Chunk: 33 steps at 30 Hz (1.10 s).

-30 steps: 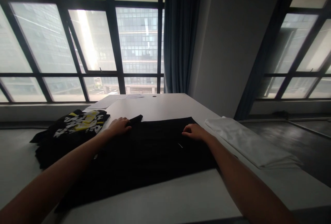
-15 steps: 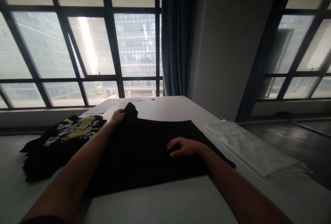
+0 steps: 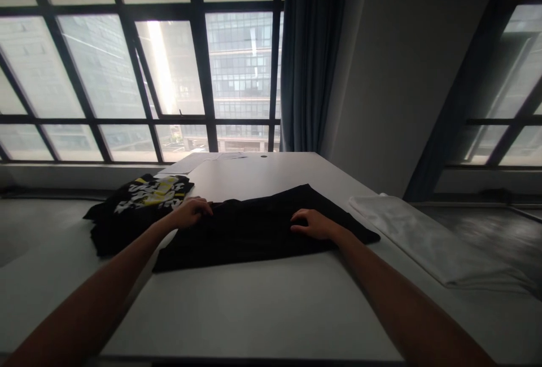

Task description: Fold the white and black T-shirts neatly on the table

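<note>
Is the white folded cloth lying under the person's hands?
No, both the left hand and right hand rest on the black garment; the white cloth lies apart, to the right.

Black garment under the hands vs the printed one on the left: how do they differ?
The plain black garment lies mid-table, folded into a long flat band, with the left hand and right hand on it. The printed garment sits left of it, untouched, in a rumpled pile showing white and yellow lettering. Both are black fabric on the white table.

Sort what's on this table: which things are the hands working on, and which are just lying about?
In hand:
black garment, with left hand and right hand resting on it

Lying about:
printed black clothes pile
folded white cloth
papers at the far edge
</note>
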Each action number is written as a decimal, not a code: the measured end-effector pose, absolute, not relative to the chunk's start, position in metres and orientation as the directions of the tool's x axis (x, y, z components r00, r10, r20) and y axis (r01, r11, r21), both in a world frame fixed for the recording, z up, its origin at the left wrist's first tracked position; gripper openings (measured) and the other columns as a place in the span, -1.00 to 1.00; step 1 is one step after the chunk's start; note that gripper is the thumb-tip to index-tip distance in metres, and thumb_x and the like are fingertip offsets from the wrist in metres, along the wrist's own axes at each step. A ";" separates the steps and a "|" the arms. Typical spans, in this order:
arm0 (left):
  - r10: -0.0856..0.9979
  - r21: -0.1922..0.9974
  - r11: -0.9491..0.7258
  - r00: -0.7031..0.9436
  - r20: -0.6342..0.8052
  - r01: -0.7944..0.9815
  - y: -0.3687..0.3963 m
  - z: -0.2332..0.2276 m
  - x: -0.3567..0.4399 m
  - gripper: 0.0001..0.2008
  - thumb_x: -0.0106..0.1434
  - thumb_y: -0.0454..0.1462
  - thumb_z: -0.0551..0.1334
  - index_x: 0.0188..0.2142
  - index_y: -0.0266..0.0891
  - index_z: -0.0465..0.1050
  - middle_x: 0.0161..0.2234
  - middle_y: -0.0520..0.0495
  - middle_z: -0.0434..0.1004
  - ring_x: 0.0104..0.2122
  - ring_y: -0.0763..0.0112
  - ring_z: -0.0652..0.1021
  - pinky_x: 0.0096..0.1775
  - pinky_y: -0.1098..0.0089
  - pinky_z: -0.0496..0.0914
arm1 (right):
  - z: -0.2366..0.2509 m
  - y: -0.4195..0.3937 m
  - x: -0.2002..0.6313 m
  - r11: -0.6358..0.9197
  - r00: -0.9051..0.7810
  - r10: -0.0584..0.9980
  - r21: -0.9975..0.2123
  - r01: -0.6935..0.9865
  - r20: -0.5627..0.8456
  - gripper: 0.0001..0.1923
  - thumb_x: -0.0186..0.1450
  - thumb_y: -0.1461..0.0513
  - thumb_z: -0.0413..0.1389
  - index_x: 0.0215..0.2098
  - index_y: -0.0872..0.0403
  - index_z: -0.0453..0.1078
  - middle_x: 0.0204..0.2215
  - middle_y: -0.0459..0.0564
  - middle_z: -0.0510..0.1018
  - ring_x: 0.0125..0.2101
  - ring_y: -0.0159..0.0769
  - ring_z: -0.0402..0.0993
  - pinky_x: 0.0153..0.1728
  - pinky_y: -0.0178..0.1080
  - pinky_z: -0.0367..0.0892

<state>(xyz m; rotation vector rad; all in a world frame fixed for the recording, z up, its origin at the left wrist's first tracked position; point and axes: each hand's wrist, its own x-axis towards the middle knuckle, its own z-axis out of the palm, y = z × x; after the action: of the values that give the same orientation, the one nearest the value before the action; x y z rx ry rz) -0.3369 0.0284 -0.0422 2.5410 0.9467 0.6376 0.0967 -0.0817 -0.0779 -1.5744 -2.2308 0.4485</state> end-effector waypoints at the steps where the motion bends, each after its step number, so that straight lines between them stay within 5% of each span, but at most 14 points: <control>1: 0.672 0.446 -0.724 0.686 0.279 0.527 0.024 -0.042 -0.338 -0.75 -0.03 -0.31 0.17 -0.37 -0.17 0.60 -0.36 -0.06 0.54 -0.26 0.25 0.52 -0.04 0.23 0.38 | -0.078 -0.081 0.098 0.316 -0.293 0.948 -0.458 0.831 0.123 -0.63 0.23 0.00 0.18 -0.09 0.01 0.52 -0.01 0.03 0.51 -0.01 -0.12 0.43 0.09 -0.13 0.30; 8: 0.654 0.557 -0.735 0.621 0.433 0.386 0.003 -0.016 -0.354 -0.76 0.12 -0.08 0.26 -0.39 -0.21 0.51 -0.11 -0.17 0.55 -0.07 0.17 0.50 0.04 0.20 0.33 | -0.081 -0.080 0.096 0.329 -0.300 0.944 -0.420 0.846 0.136 -0.64 0.23 0.04 0.19 -0.10 0.07 0.52 0.03 0.09 0.46 0.00 -0.12 0.41 0.09 -0.13 0.28; 13: 0.692 0.725 -0.507 0.721 0.020 0.466 -0.003 -0.014 -0.365 -0.62 0.06 0.00 0.33 -0.24 -0.20 0.53 -0.35 -0.09 0.61 -0.36 0.23 0.58 -0.26 0.29 0.46 | -0.082 -0.080 0.093 0.333 -0.300 0.943 -0.413 0.848 0.144 -0.63 0.23 0.04 0.19 -0.09 0.08 0.51 0.04 0.09 0.44 0.02 -0.11 0.40 0.10 -0.12 0.28; 16: 0.772 0.623 -0.543 0.626 0.106 0.563 0.010 -0.032 -0.361 -0.60 0.13 0.02 0.23 -0.19 -0.20 0.55 -0.33 -0.10 0.62 -0.38 0.25 0.57 -0.27 0.29 0.45 | -0.080 -0.080 0.093 0.323 -0.296 0.946 -0.415 0.850 0.131 -0.65 0.24 0.05 0.18 -0.10 0.07 0.51 0.04 0.09 0.44 0.00 -0.11 0.41 0.08 -0.12 0.29; 19: 0.787 0.410 -0.617 0.532 0.312 0.672 0.028 -0.056 -0.358 -0.64 0.14 -0.04 0.20 -0.15 -0.13 0.58 -0.18 -0.10 0.62 -0.15 0.16 0.56 -0.08 0.26 0.41 | -0.077 -0.081 0.092 0.321 -0.295 0.947 -0.406 0.855 0.128 -0.66 0.24 0.06 0.18 -0.10 0.07 0.51 0.03 0.09 0.45 -0.01 -0.12 0.41 0.07 -0.13 0.29; 23: 0.791 0.222 -0.611 0.572 0.219 0.760 0.046 -0.077 -0.366 -0.70 0.12 -0.17 0.20 -0.18 -0.10 0.59 -0.12 -0.06 0.61 -0.10 0.16 0.54 -0.02 0.27 0.37 | -0.076 -0.082 0.090 0.321 -0.292 0.947 -0.404 0.856 0.133 -0.66 0.24 0.08 0.18 -0.09 0.10 0.51 0.01 0.09 0.46 -0.02 -0.13 0.41 0.07 -0.14 0.29; 29: 0.787 0.198 -0.611 0.561 0.258 0.766 0.061 -0.077 -0.387 -0.79 0.01 -0.31 0.17 -0.39 -0.18 0.59 -0.31 -0.04 0.62 -0.24 0.27 0.57 -0.06 0.34 0.39 | -0.076 -0.083 0.090 0.307 -0.281 0.952 -0.411 0.859 0.123 -0.67 0.24 0.10 0.19 -0.10 0.10 0.51 0.01 0.10 0.46 -0.01 -0.13 0.41 0.07 -0.14 0.29; 33: 0.808 0.216 -0.563 0.478 0.344 0.798 0.068 -0.078 -0.396 -0.69 0.08 -0.30 0.08 -0.29 -0.20 0.60 -0.14 -0.10 0.62 -0.08 0.23 0.55 0.06 0.32 0.34 | -0.077 -0.082 0.091 0.314 -0.284 0.950 -0.402 0.860 0.134 -0.68 0.23 0.10 0.19 -0.11 0.09 0.52 0.00 0.09 0.47 -0.03 -0.13 0.42 0.07 -0.14 0.29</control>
<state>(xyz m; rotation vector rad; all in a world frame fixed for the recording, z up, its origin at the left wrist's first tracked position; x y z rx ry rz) -0.3956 0.0684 -0.0782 2.6782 1.4555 0.6462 0.0912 -0.0820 -0.0771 -1.6196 -2.2399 0.3578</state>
